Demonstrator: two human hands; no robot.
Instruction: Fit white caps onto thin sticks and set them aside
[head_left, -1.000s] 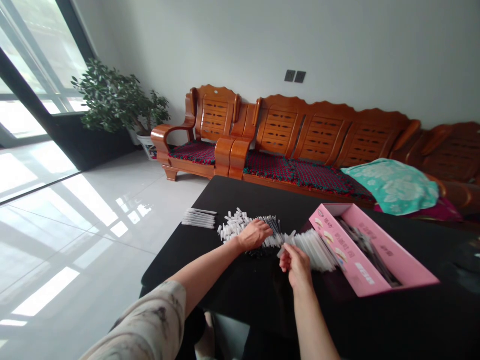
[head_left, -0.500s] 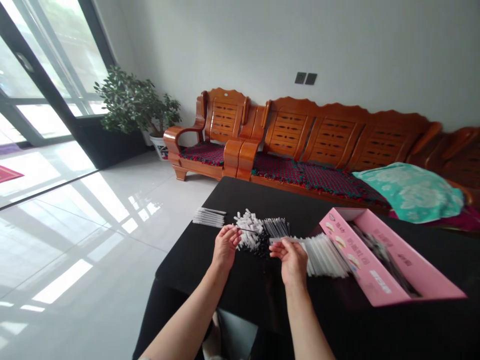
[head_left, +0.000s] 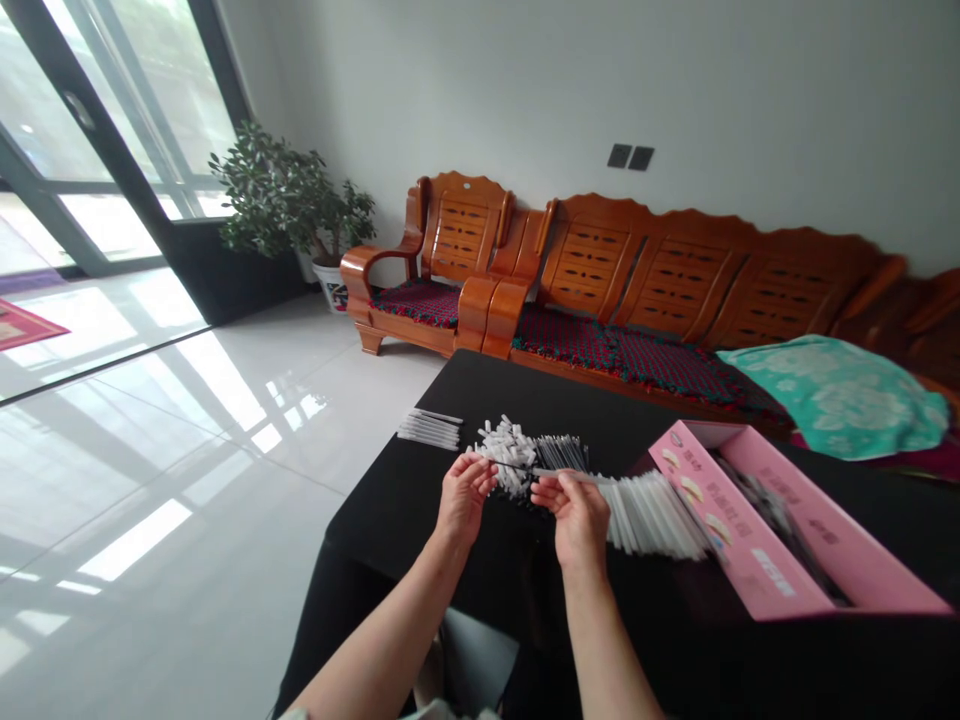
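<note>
White-sleeved black rod (head_left: 559, 474), pinched by left hand (head_left: 465, 497) and right hand (head_left: 577, 515), just beside white caps (head_left: 510, 455), over counter (head_left: 510, 390)

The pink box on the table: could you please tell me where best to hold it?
Take the pink box by its near long wall, from your side, fingers over the rim: the top is open and that wall faces you.
</note>
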